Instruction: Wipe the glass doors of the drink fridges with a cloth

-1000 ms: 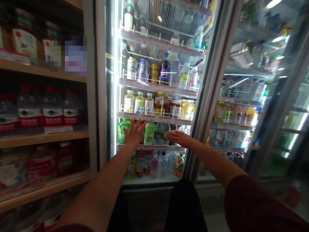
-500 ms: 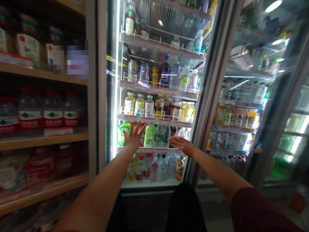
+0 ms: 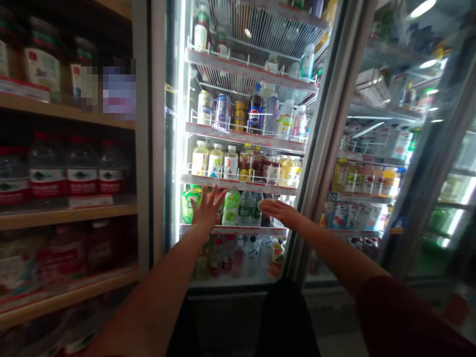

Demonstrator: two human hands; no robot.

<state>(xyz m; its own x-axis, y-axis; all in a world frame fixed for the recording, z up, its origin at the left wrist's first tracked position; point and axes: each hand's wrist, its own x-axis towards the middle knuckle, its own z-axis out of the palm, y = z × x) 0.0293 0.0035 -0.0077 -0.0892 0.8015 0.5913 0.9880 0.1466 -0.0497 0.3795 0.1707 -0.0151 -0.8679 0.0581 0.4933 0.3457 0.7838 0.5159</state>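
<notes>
A tall, brightly lit drinks fridge with white wire racks (image 3: pixel 180 124) fills the middle of the view, its rows packed with bottles and cans. To its left stands a dark wooden shelf unit (image 3: pixel 67 214) carrying large clear water bottles with red labels (image 3: pixel 82 173). To its right, past a grey metal upright, is a neighbouring glass-fronted chiller (image 3: pixel 375 110) stocked with more drinks. Both of the person's bare forearms stretch forward into the lit fridge, the right one coming out of a dark maroon sleeve (image 3: pixel 401 317). They reach the level of the white wire shelf with a red price strip (image 3: pixel 238 229), the second row up from the bottom. The left hand (image 3: pixel 206 210) is raised with its palm facing the shelf and its fingers fanned wide, grasping nothing. It sits between a bright green plastic bottle (image 3: pixel 188 203) and a white bottle with a pale green label (image 3: pixel 230 206), and whether it touches either cannot be told. The right hand (image 3: pixel 280 213) lies flat, palm down, fingers pointing left and loosely together, also empty. It is just beside two clear bottles with dark green labels (image 3: pixel 250 208), which stand upright on that same shelf between the two hands.
</notes>
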